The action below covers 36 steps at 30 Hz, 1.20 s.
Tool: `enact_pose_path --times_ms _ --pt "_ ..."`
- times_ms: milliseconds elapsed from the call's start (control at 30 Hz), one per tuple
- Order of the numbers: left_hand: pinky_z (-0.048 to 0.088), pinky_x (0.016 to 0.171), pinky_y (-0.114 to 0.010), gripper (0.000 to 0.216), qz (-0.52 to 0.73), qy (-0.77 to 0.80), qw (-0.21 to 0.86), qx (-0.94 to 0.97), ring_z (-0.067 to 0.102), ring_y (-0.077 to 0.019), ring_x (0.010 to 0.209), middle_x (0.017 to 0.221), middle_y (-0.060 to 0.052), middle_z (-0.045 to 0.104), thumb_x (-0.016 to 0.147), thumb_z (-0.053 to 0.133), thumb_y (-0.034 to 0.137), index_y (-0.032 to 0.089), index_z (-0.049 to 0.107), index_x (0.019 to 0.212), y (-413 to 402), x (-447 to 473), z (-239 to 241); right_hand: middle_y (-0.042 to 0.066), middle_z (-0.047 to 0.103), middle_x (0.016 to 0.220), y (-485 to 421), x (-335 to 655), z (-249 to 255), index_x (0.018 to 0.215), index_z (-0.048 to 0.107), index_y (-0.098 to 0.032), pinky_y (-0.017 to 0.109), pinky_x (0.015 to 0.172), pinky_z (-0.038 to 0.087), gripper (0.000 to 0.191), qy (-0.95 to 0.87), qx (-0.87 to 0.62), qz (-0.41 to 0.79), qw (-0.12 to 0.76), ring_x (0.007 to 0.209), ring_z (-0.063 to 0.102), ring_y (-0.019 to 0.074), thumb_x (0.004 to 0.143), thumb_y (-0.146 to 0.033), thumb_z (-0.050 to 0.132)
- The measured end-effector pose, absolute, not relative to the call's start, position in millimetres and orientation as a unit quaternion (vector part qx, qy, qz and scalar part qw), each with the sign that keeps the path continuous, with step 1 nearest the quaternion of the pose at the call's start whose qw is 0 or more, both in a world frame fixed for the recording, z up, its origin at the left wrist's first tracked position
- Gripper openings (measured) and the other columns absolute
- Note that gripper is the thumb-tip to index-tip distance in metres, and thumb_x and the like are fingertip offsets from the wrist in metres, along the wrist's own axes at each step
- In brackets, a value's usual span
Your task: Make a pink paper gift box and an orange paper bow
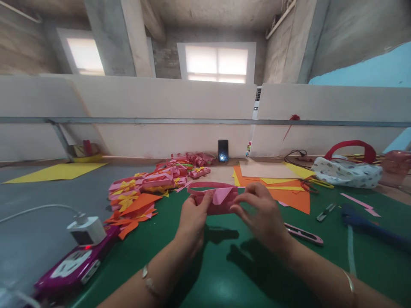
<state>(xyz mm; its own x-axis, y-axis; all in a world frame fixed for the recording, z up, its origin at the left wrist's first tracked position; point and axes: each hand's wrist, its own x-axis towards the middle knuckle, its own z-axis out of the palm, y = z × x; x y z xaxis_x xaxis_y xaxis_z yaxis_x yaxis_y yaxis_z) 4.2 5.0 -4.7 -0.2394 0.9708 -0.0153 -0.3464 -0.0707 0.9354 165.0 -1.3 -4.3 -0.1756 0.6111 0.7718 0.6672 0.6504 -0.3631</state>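
A folded pink paper piece (221, 196), with a lighter pink triangular flap and a darker strip along its top, is held up above the green table surface (221, 273). My left hand (195, 214) grips its left end, thumb on the near side. At the right end, my right hand (258, 209) is closed in a pinch, thumb and index finger at the paper's edge. A pink utility knife (303, 234) lies just beyond my right wrist. To the left is a heap of pink paper pieces (157, 179) with yellow paper flowers (128, 201) and orange scraps (141, 203).
Orange sheets (293, 199) and a pale sheet (269, 169) lie behind my right hand. Further right are a small cutter (326, 212), a blue tool (369, 226) and a patterned basket (346, 171). A phone (223, 150) leans at the back; a purple power strip (77, 265) with a charger sits left.
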Motion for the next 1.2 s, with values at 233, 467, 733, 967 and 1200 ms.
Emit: enact_pose_path --times_ms 233,467,733,967,1200 --pt "0.046 0.061 -0.027 0.037 0.594 0.451 0.558 0.364 0.061 -0.0153 0.064 0.075 -0.006 0.068 0.063 0.076 0.037 0.01 0.062 0.085 -1 9 -6 0.006 0.057 0.079 -4 154 -6 0.075 0.068 -0.017 0.033 0.066 0.035 0.003 -0.788 -0.459 -0.167 0.374 0.077 0.048 0.0213 0.073 -0.015 0.07" --pt "0.043 0.05 -0.024 0.03 0.565 0.474 0.58 0.346 0.06 -0.0146 0.055 0.068 -0.004 0.067 0.065 0.074 0.032 0.012 0.063 0.085 -2 8 -4 0.002 0.063 0.076 -3 159 -7 0.069 0.065 -0.02 0.032 0.065 0.029 0.018 -0.816 -0.423 -0.204 0.337 0.074 0.046 0.0183 0.084 -0.011 0.058" --pt "0.05 0.057 -0.022 0.023 0.573 0.472 0.582 0.332 0.061 -0.0112 0.061 0.075 0.0 0.065 0.069 0.069 0.012 0.016 0.056 0.088 -3 8 1 0.001 0.066 0.076 -4 161 -5 0.07 0.063 -0.018 0.032 0.067 0.03 0.015 -0.818 -0.418 -0.178 0.354 0.076 0.048 0.0181 0.084 -0.013 0.06" --pt "0.053 0.063 -0.026 0.025 0.564 0.457 0.607 0.324 0.064 -0.0137 0.065 0.072 0.002 0.062 0.067 0.064 0.003 0.02 0.051 0.08 -6 7 3 0.002 0.066 0.081 -2 164 -7 0.099 0.066 -0.021 0.033 0.072 0.032 0.022 -0.814 -0.412 -0.19 0.362 0.08 0.05 0.0206 0.08 -0.011 0.065" --pt "0.051 0.062 -0.026 0.026 0.545 0.445 0.621 0.346 0.064 -0.0147 0.065 0.067 0.003 0.063 0.062 0.064 0.002 0.02 0.051 0.075 -8 6 1 0.004 0.061 0.072 0 163 -4 0.091 0.072 -0.022 0.032 0.067 0.034 0.014 -0.8 -0.407 -0.191 0.396 0.075 0.049 0.02 0.085 -0.019 0.061"
